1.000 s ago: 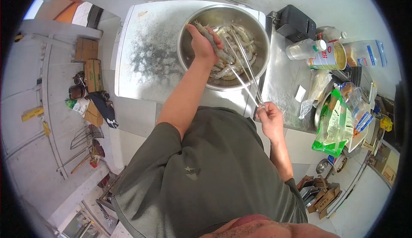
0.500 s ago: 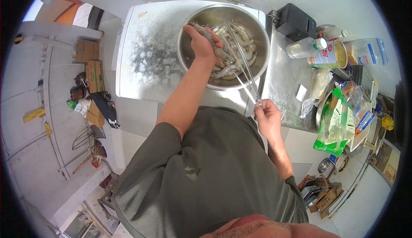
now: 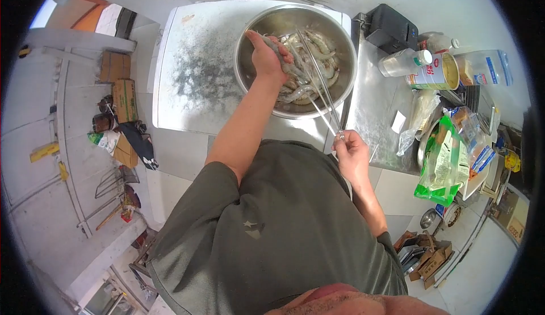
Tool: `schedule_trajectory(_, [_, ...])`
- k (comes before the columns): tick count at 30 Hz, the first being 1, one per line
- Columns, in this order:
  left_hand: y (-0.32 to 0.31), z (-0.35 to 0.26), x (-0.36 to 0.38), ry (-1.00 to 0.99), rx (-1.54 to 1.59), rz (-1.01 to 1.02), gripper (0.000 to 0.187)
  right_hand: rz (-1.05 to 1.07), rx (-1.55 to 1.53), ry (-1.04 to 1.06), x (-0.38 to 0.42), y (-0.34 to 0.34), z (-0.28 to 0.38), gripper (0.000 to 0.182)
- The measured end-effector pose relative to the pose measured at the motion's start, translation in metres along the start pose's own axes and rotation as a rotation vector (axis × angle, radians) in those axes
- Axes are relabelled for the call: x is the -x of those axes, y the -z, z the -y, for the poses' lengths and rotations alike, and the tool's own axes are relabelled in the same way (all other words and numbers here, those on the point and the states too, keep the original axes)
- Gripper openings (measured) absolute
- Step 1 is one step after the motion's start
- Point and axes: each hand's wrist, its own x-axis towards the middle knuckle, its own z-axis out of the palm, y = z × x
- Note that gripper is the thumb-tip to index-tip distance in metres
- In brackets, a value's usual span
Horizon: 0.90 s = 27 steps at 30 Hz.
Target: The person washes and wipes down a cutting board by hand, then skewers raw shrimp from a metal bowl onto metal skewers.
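Note:
A wide steel bowl (image 3: 241,79) of raw grey shrimp (image 3: 301,90) stands on a white, black-stained surface. My left hand (image 3: 267,59) is inside its left half, fingers wrapped round a shrimp (image 3: 277,48) that lies along the palm. Near the bowl's front right, my right hand (image 3: 353,153) is closed on the ends of several long, thin metal skewers (image 3: 325,90). They slant up and left over the rim, and their far ends lie above the shrimp. Part of the held shrimp is hidden by my left fingers.
On the steel counter (image 3: 372,110) to the right are a black box (image 3: 392,29), a plastic bottle (image 3: 404,63), an open can (image 3: 434,73) and a green-edged plastic bag (image 3: 443,167). The wall rises just behind the bowl. Cardboard boxes (image 3: 125,100) stand at the left.
My right hand has shifted very slightly left and up with the skewers. My left hand keeps its hold on the shrimp and has hardly moved.

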Motion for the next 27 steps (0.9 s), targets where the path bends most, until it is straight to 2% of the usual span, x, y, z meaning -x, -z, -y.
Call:
schedule_trajectory(4, [-0.004,0.001,0.004,0.013,-0.013,-0.052,0.064,-0.039,0.026,0.047,-0.001,-0.004,-0.006,0.014])
schedule_trajectory(13, [-0.005,0.004,0.000,0.017,-0.008,-0.022,0.063,-0.051,-0.002,0.066,-0.011,-0.014,-0.012,0.014])
schedule_trajectory(19, [0.000,0.004,0.000,0.060,-0.016,0.137,0.050,-0.045,0.021,0.062,-0.013,-0.009,-0.018,0.013])
schedule_trajectory(22, [0.006,0.004,0.000,0.119,0.036,0.237,0.042,0.030,-0.019,-0.061,-0.014,-0.006,-0.013,0.011])
schedule_trajectory(27, [0.003,0.006,0.005,0.134,0.081,0.284,0.039,0.104,-0.080,-0.064,-0.016,-0.007,-0.014,0.010])
